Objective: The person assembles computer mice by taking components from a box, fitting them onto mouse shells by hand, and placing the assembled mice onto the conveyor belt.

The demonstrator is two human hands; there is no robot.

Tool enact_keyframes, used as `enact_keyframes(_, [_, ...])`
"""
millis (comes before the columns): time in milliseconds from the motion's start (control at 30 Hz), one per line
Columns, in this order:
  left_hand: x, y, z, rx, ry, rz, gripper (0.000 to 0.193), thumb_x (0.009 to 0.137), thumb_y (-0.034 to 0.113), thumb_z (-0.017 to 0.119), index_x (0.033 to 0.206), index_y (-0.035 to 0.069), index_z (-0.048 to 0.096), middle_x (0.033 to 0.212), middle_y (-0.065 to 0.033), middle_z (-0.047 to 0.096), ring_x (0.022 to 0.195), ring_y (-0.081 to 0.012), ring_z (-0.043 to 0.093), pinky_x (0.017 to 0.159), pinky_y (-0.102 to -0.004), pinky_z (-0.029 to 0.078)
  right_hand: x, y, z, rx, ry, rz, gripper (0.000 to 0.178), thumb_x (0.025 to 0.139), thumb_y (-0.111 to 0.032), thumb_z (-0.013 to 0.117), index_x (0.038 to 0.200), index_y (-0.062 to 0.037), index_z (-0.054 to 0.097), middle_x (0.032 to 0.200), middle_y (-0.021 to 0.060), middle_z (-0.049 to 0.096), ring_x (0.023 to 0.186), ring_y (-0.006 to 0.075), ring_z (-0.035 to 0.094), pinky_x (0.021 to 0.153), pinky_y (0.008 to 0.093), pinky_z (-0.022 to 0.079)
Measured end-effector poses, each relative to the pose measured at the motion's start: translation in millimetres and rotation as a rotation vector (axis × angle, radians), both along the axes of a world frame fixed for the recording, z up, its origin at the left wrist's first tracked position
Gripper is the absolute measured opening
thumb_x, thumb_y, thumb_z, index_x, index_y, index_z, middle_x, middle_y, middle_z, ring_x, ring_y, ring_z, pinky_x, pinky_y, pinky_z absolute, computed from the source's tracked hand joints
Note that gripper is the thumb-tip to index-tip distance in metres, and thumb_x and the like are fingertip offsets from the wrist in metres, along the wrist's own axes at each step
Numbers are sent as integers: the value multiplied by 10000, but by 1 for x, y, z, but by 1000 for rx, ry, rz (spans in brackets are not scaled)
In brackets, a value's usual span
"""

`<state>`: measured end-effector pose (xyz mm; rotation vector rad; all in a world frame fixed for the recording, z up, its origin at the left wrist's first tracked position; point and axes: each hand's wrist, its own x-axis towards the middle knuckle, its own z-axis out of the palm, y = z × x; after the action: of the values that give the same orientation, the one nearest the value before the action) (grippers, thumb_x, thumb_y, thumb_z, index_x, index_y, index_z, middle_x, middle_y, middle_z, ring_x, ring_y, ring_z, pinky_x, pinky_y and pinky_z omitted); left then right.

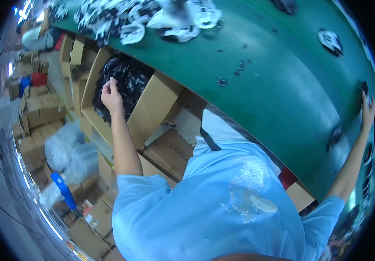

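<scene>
My left hand point(112, 96) is over an open cardboard box point(146, 111) filled with a heap of black, shiny strip-like pieces point(128, 76). Its fingers are curled together, and anything between them is too small to make out. Far to the right, my right arm stretches over the green table point(279, 82). My right hand point(369, 112) has its fingers on a dark, white-marked piece point(365, 88) that looks like a shoe part. Another dark piece point(335, 138) lies nearer me on the table, and a black-and-white shoe part point(330, 41) lies farther off.
Many black-and-white shoe parts point(132, 33) are piled at the table's far left. Small dark scraps point(239, 68) dot its middle. Cartons point(170, 150) stand below the edge, more boxes point(44, 108) and clear plastic bags point(68, 148) at left. Another person point(38, 37) is at far left.
</scene>
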<state>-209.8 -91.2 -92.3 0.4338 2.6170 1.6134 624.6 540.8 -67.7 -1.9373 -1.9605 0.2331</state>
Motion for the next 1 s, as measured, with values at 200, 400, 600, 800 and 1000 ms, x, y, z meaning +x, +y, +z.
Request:
enact_keyframes(200, [-47,-96,-76,-847,37,-183,566,872,508,744,1211,56,717,1107,-193,741,1074,-349,699,947,-407,533,-210,-152,74,-6,279,785,531,903,-141,687,1415,-58,575,1420,149,582,1312,260,546,1108,406,406])
enact_keyframes(400, [-48,-26,-133,-1078,-89,-253,762,852,707,621,1315,104,677,1272,-274,656,1313,-405,542,1097,-470,434,-318,-275,93,-54,-117,1203,519,723,-77,735,1233,-62,645,1440,187,551,1369,411,484,1125,498,405])
enact_keyframes(600, [-69,7,-156,-1313,-107,-299,569,854,609,696,1185,150,749,1302,-189,659,1330,-401,490,1098,-503,408,-280,-287,91,-61,1,1066,451,774,-89,760,1211,-19,676,1369,199,604,1246,395,581,1042,475,462])
enact_keyframes(800, [-60,-41,-114,-485,-226,-72,360,973,347,684,842,14,653,771,-80,686,686,-149,574,639,-331,476,-264,-306,117,-32,172,1067,319,818,-59,708,1126,23,709,1140,194,710,1038,358,666,921,442,501])
enact_keyframes(1000, [125,63,54,100,-214,-575,44,950,72,672,958,38,646,955,-47,643,836,-127,561,769,-256,456,-347,-363,92,-246,661,996,331,932,-141,594,1204,9,708,1208,190,713,1099,338,686,958,424,517])
